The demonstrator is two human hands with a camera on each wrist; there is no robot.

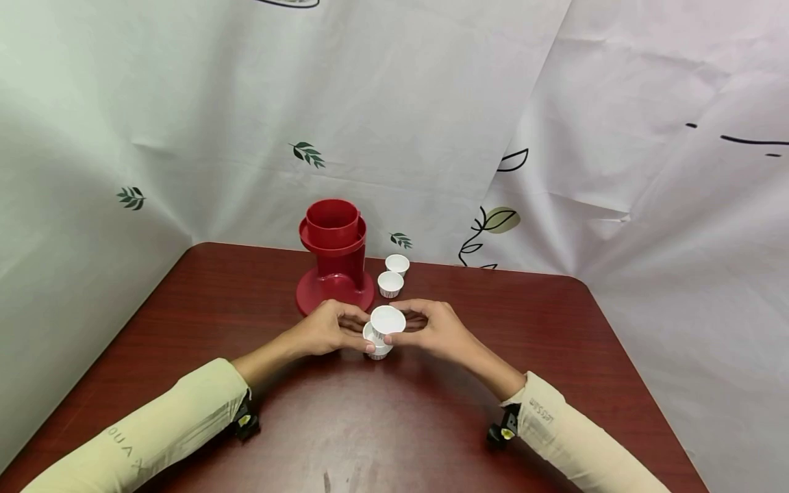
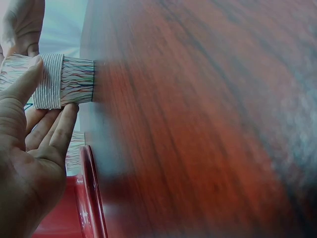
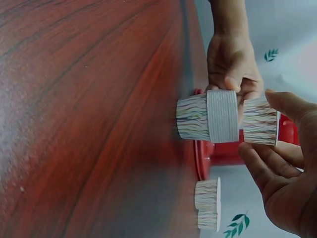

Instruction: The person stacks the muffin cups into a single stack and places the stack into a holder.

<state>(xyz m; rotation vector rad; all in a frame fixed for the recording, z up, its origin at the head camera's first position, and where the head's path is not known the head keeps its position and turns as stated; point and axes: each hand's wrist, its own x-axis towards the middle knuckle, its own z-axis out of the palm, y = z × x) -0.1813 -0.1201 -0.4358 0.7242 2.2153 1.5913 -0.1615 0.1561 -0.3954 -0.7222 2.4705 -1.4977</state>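
In the head view my left hand (image 1: 323, 330) grips a short stack of white paper cups (image 1: 378, 350), thumb on the near side. The right wrist view shows the stack's nested rims (image 3: 223, 116) close together above the lowest cup's wall, which has thin coloured wavy lines. That lowest cup stands upright on the table. My right hand (image 1: 437, 330) pinches a single paper cup (image 3: 260, 121) between thumb and fingers. This cup is upright, mouth up, just above the stack, with a small gap beneath it in the right wrist view.
Behind my left hand stands a red plastic holder (image 1: 335, 263) with a wide round base and a cup-shaped top. Two more white paper cups (image 1: 391, 284) sit beside it. The dark red wooden table (image 1: 382, 424) ends at a patterned cloth backdrop (image 1: 394, 123).
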